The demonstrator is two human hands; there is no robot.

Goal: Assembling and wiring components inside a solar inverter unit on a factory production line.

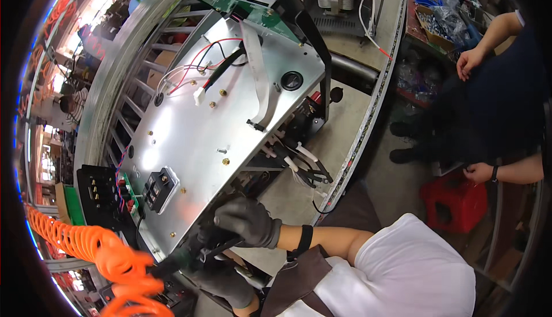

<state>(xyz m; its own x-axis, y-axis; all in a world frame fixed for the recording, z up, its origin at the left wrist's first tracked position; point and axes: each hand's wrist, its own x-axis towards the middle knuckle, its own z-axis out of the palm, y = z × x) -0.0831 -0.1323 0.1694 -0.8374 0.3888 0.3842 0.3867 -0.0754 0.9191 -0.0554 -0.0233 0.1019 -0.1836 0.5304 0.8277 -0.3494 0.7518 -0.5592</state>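
My right hand [244, 222], in a dark grey glove, is closed at the near edge of a large silver metal panel [198, 144]. Just below it, my left hand [215, 279], also gloved, curls around a dark hand tool [169, 264]. An orange coiled air hose [112, 256] runs up to this tool. The fingers of both hands overlap dark parts, so what the right one grips is hidden. On the panel are brass standoffs [226, 161], a black rocker switch block [158, 190], a flat grey ribbon cable [259, 75] and loose wires with a white connector [199, 95].
A green circuit board [270, 23] sits in the black frame at the panel's far end. Cable bundles [299, 164] hang beside the panel. On the right, a co-worker's hand [470, 64] is near parts bins [434, 29], with a red plastic stool [454, 202] below.
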